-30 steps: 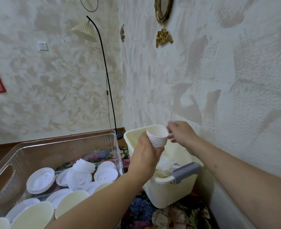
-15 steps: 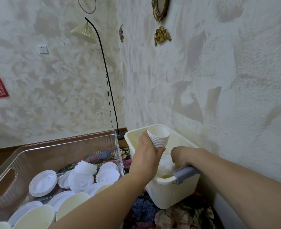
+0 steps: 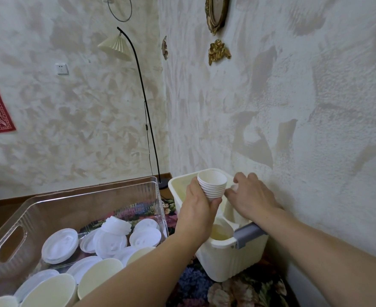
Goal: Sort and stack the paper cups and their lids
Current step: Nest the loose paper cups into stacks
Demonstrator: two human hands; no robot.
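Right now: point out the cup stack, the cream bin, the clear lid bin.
cup stack (image 3: 213, 187): head view, ribbed rims of the nested cups.
cream bin (image 3: 227, 259): head view, front wall.
clear lid bin (image 3: 89, 202): head view, far wall.

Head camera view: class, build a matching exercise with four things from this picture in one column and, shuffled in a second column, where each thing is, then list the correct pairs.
Things:
1. stack of small paper cups
2. white lids
3. floor lamp
4. right hand

Places:
A. standing in the corner of the room
B. gripped in the left hand
C. lying in the clear bin
D. above the cream basket, beside the cup stack

Pairs: 1-B, 2-C, 3-A, 4-D
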